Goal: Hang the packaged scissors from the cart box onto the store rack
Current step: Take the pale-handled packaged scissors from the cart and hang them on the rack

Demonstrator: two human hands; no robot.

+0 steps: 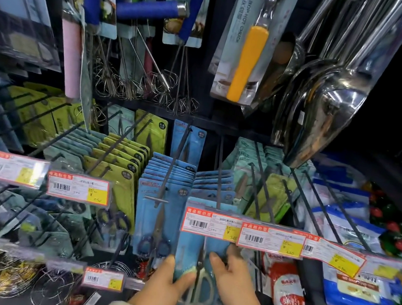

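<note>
Scissors pack [199,254], pinched by both left hand [166,284] and right hand [231,281] just under the price tag [211,224], could snag there and miss the hook.

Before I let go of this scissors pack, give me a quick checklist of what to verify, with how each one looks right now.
1. Both hands on the pack: ok. The left hand and right hand hold the blue scissors pack from either side.
2. Pack's hole on the hook: cannot tell. The price tag covers its top edge.
3. Right column: ok. It sits in front of matching blue packs on the hook.
4. Pack hanging straight: ok, roughly upright.
5. Clear of the neighbouring scissors pack: cannot tell, the edges look close.
</note>
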